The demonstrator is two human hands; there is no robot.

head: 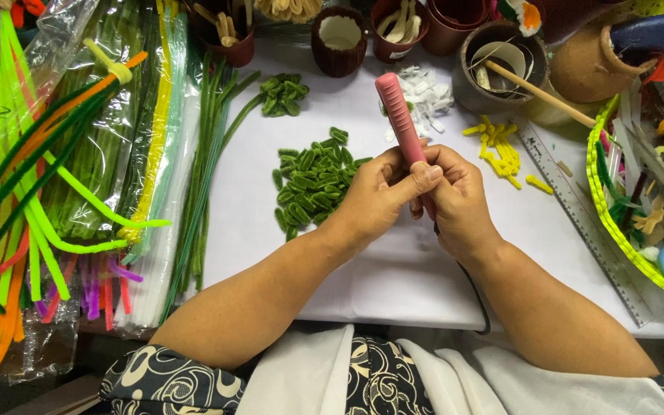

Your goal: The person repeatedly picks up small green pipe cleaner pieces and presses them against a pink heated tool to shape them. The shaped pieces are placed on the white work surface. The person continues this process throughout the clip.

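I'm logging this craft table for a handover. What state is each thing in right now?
Pink corded tool: held tilted in both hands, jaws shut.
Left hand: closed around the tool, thumb across it.
Right hand: wrapped around the tool's lower end.
Green folded pieces: heaped loose on the white table.
Yellow pieces: scattered loose.
Ruler: lying flat.
Green stems: lying bundled.
Blue glue gun: resting, unheld.

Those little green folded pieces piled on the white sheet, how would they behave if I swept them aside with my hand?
The green folded pieces look small and fuzzy, like cut pipe cleaner, so they are probably very light and would scatter rather than slide as one pile. The fuzz may snag, so some could clump together. They lie flat on the white sheet, so rolling seems unlikely.
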